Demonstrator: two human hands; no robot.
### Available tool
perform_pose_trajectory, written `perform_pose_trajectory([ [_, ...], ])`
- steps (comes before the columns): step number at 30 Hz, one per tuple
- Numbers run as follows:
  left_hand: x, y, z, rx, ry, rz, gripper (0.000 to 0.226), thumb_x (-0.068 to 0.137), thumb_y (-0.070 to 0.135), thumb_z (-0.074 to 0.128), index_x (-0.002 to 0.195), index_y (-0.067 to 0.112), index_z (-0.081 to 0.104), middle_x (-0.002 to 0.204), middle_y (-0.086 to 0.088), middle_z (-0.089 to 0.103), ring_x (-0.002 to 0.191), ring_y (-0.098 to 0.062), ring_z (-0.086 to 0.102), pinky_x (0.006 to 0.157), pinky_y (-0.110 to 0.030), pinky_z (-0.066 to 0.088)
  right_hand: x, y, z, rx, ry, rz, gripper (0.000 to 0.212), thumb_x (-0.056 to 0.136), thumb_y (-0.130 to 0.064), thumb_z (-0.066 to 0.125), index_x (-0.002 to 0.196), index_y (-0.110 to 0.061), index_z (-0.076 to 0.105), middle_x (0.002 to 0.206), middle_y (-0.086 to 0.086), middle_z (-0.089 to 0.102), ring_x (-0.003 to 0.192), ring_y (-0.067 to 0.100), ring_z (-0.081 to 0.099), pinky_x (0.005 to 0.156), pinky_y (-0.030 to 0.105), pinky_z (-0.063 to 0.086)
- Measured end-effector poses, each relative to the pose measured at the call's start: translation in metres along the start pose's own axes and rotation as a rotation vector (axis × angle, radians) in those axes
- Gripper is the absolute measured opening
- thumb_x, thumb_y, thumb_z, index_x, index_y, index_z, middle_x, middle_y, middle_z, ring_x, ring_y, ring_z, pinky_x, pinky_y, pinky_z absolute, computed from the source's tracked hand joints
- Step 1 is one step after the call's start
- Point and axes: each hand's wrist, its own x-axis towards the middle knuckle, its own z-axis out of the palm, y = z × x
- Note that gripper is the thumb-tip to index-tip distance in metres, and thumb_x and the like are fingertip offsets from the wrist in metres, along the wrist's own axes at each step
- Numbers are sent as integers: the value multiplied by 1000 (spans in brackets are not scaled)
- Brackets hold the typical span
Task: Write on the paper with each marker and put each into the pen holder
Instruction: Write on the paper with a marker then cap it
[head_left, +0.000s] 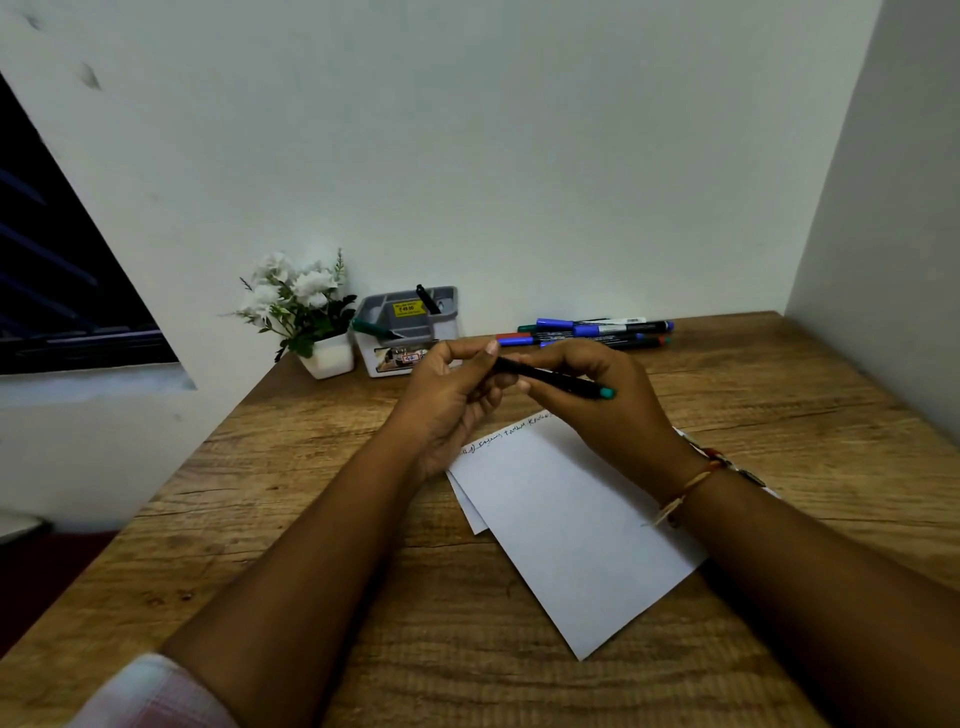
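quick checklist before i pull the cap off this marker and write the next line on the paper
1. Marker held in both hands, left hand and right hand: ok.
2. Which end is the cap: cannot tell; the teal end shows past the right hand, the other end is hidden in the left hand.
3. Room on the paper: ok, only one written line along the top edge, blank below.
4. Paper lies flat on the table: ok, though the right forearm covers its right edge.
5. Pen holder within reach and with room: ok, two markers in it, open compartments left.
6. Remaining markers beside the holder: ok, lying by the wall.
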Motion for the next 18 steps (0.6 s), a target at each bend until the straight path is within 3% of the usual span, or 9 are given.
perform_pose_trajectory([
  [2, 2, 2, -2, -24, 37, 54, 35, 78, 20, 75, 105, 9, 55, 88, -14, 74, 71, -16, 70, 60, -21, 56, 1, 1, 0, -14, 15, 64, 30, 84, -14, 83, 113, -15, 77, 105, -4, 77, 99, 10, 73, 88, 25, 57],
  [5, 10, 14, -11, -55, 151, 205, 28, 89, 12, 68, 110, 3, 52, 95, -16, 74, 72, -17, 69, 60, -23, 55, 3, 3, -2, -75, 52, 158, 38, 85, -26, 82, 121, -26, 70, 103, -14, 74, 90, -4, 70, 79, 7, 48],
  [8, 16, 34, -35, 110, 360, 400, 25, 91, 11, 67, 104, 11, 46, 92, -13, 73, 67, -20, 67, 61, -31, 57, 3, 5, -5, -183, 63, 181, 31, 90, -32, 76, 119, -31, 67, 96, -16, 72, 88, -4, 67, 75, 3, 43],
  [11, 13, 56, -58, 359, 623, 621, 28, 89, 19, 71, 96, 25, 45, 92, -10, 70, 78, -23, 71, 70, -35, 59, 2, 3, -6, -303, 24, 163, 31, 91, -35, 74, 120, -27, 67, 96, -16, 71, 89, 0, 67, 72, 6, 45],
  [14, 8, 74, -73, 470, 792, 849, 29, 88, 24, 71, 91, 33, 44, 90, -3, 71, 85, -12, 71, 75, -27, 57, 3, 2, -5, -430, -52, 117, 33, 92, -35, 73, 121, -20, 69, 101, -8, 71, 85, 9, 69, 75, 24, 50],
  [18, 12, 82, -80, 617, 894, 981, 24, 88, 20, 71, 93, 24, 48, 91, 6, 68, 84, 3, 66, 77, -19, 54, 2, 2, -4, -508, -141, 99, 31, 93, -37, 70, 119, -21, 69, 103, -4, 71, 87, 8, 68, 76, 27, 50],
])
